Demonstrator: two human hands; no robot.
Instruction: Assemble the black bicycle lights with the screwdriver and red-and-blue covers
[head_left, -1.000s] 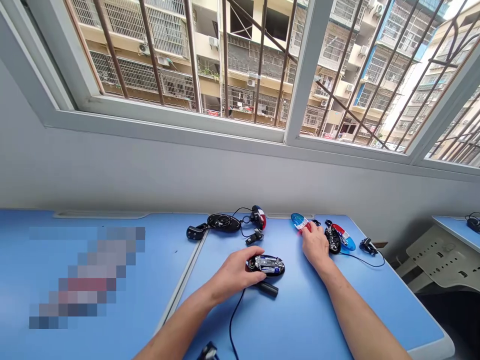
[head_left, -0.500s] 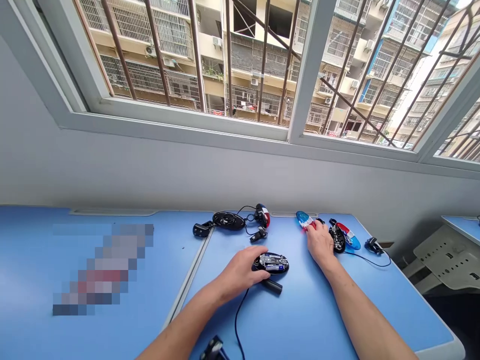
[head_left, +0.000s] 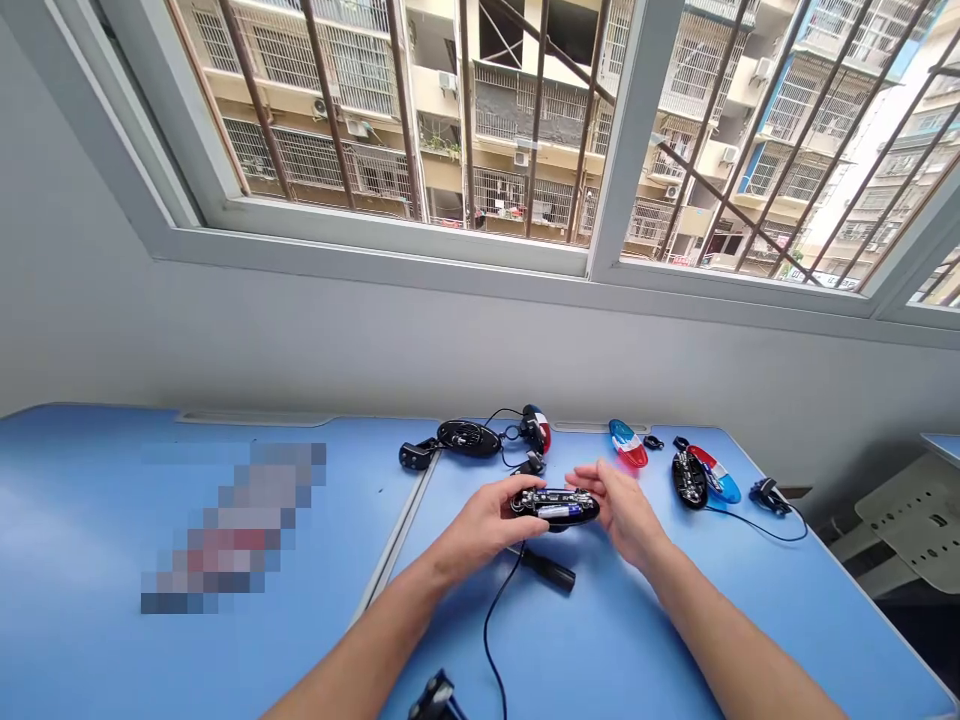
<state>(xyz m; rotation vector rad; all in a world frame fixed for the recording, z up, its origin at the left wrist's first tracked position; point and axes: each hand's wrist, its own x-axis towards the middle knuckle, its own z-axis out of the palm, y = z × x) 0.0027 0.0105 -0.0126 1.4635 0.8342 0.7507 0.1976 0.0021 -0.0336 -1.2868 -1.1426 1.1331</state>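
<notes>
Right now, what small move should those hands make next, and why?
Perhaps steady the right end of the open black case with the right hand beside it: the left hand grips the other end, and a battery lies exposed inside.

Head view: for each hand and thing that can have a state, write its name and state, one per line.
Left hand: closed on held casing
Right hand: open, by its right end; contact unclear
Held casing: open, insides showing
Battery: lying in it
Black handle: lying on desk
Near cord: uncoiled
Right casing: open, insides showing
Right cover: off
Back cover: off
Window: open or shut, unclear
</notes>
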